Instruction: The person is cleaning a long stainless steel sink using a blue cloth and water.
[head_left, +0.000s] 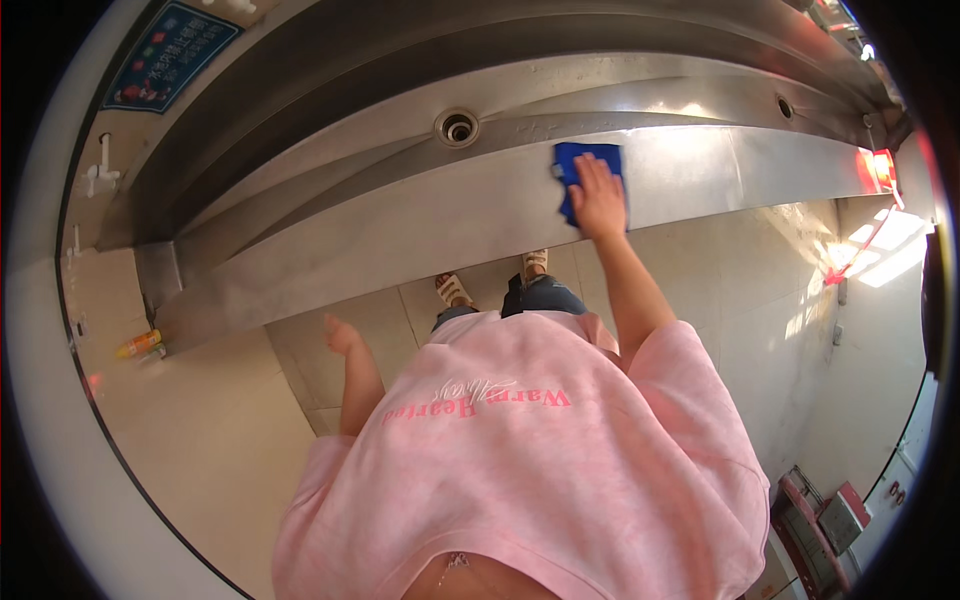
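Observation:
My right hand (598, 196) lies flat on a blue cloth (567, 159), pressing it against the stainless steel front panel (465, 199) of a long trough sink. Part of the cloth is hidden under the palm. The fingers point towards the sink basin, and the cloth's upper edge reaches close to the panel's upper edge. My left hand (341, 334) hangs at my left side, below the panel and apart from it. Nothing shows in it; one digit stands away from the others, which are partly turned from view.
A round drain (457, 128) sits in the basin, and a second drain (784, 107) lies further right. At the left end are a yellow-orange bottle (139, 343) and white taps (103, 177). A blue sign (172, 56) with writing hangs on the wall. Tiled floor (675, 277) shows below the panel.

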